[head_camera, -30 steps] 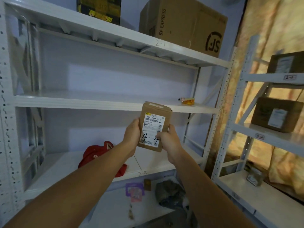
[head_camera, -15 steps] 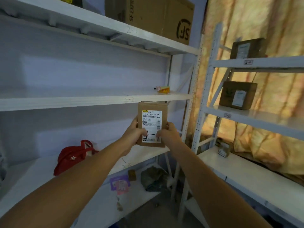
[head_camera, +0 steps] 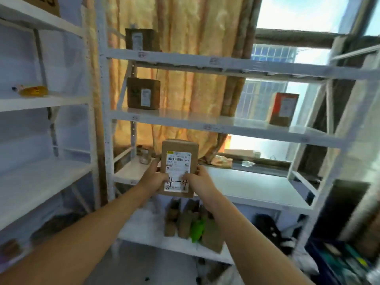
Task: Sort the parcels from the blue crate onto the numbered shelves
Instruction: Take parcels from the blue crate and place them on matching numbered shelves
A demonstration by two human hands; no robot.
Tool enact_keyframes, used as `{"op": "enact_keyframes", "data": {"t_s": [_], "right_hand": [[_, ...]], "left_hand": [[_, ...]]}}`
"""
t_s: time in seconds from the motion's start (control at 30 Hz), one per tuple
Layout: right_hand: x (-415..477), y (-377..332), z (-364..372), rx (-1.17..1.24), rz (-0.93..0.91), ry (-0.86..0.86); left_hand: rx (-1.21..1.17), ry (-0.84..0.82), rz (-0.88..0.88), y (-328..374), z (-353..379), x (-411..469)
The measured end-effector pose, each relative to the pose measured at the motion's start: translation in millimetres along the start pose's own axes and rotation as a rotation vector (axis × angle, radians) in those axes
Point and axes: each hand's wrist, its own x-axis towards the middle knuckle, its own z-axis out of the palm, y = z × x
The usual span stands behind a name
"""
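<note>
Holding the small brown cardboard parcel marked 4-4 (head_camera: 178,168) in our left hand (head_camera: 154,178) and right hand (head_camera: 197,181), fingers closed around it; several brown boxes (head_camera: 143,93) already shelved, this one isn't.

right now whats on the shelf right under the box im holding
Below the held box, the bottom shelf carries several upright brown parcels and something green. Both hands and forearms hide part of that row.

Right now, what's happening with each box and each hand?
Small parcel: held upright in the air, label marked 4-4 facing the camera.
Left hand: gripping its left edge.
Right hand: gripping its right edge.
Brown box: standing on a shelf.
Red box: standing on the same shelf.
</note>
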Motion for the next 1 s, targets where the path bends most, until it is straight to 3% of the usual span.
{"op": "enact_keyframes", "data": {"t_s": [0.23, 0.47, 0.67, 1.0], "right_hand": [[-19.6, 79.7, -222.4, 0.037, 0.136, 0.224], [-27.0, 155.6, -397.0, 0.012, 0.253, 0.370], [-9.8, 221.1, -451.3, 0.020, 0.299, 0.419], [104.5, 258.2, -479.8, 0.088, 0.303, 0.387]], "left_hand": [[-0.029, -0.330, -0.064, -12.7, 239.3, 12.7], [-0.017, -0.450, -0.117, -40.6, 439.8, 15.9], [0.060, -0.453, -0.149, -87.0, 514.2, 30.0], [0.112, -0.442, -0.146, -109.3, 554.6, 143.5]]}}
